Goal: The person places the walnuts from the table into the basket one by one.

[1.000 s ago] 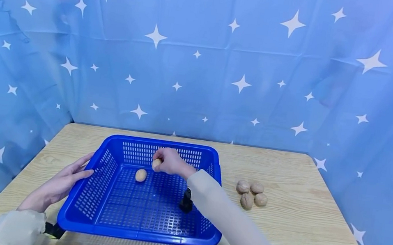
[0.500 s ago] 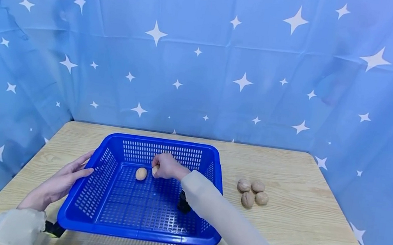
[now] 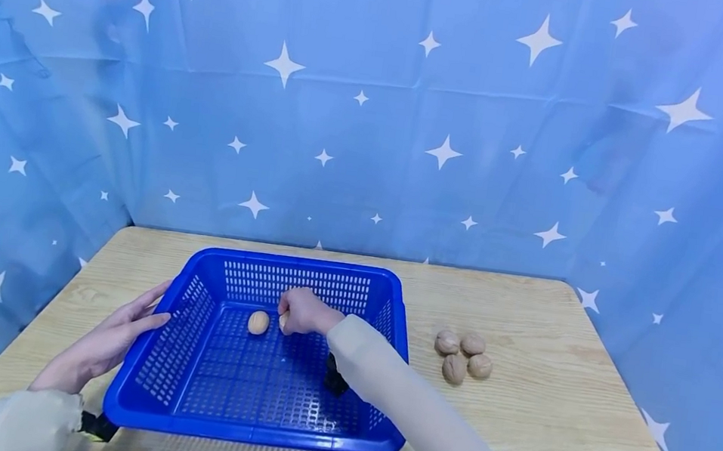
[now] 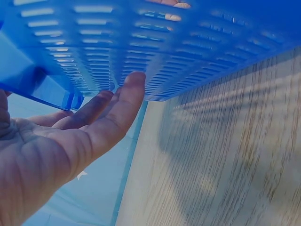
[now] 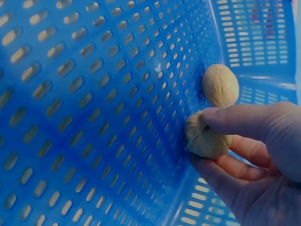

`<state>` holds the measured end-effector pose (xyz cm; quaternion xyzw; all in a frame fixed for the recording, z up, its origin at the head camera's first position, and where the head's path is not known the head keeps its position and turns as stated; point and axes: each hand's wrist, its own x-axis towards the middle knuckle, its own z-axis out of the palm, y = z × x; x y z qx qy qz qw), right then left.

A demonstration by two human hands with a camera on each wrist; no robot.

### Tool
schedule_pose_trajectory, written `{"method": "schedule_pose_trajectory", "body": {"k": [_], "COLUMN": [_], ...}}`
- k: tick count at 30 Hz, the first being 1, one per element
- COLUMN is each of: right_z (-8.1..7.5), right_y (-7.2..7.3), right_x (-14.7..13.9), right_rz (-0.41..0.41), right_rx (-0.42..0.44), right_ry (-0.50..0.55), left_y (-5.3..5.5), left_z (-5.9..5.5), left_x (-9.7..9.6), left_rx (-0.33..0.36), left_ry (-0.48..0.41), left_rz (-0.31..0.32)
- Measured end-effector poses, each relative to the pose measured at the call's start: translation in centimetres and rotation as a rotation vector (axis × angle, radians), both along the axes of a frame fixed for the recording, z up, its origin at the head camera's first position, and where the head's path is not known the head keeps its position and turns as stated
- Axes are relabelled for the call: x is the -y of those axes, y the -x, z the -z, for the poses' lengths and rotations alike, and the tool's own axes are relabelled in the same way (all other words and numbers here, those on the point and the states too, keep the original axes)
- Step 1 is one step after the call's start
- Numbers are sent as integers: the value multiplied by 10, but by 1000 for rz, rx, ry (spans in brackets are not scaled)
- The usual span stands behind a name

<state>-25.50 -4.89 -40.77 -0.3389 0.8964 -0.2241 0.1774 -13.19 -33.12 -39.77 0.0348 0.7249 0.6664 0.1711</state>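
In the head view, the right hand (image 3: 307,313) mostly hid the walnut (image 5: 207,141) pinched in its fingers inside the basket (image 3: 252,434), just beside another walnut (image 3: 258,322); the left hand (image 3: 104,340), fingers apart and partly hidden, touched the basket's left side. Wood grain showed between four walnuts (image 3: 454,369) and the table's (image 3: 580,437) right edge; star-print curtain (image 3: 360,134) hung behind
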Motion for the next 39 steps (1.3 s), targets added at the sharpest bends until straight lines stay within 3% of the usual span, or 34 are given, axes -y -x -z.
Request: {"method": "schedule_pose_trajectory", "body": {"k": [8,14,25,34,39], "right_z": [-2,-17,-53,-69,-74], "right_y": [3,4,6,-1,-7], "right_x": [-2,-11,-35,-63,-75], "right_rz": [11,18,36,60,66], "right_rx": [7,43,85,107,77], "right_ry": [-46,-34,149,277,318], "left_y": [1,2,2,2,4], "left_z": [1,1,2,2,2], "left_x": [0,1,3,3,3], "left_rx": [-8,-7,-14,-3,-3], "left_ry": [-20,-22,-67,-67,-108], "left_rz": [8,18,51,37,61]}}
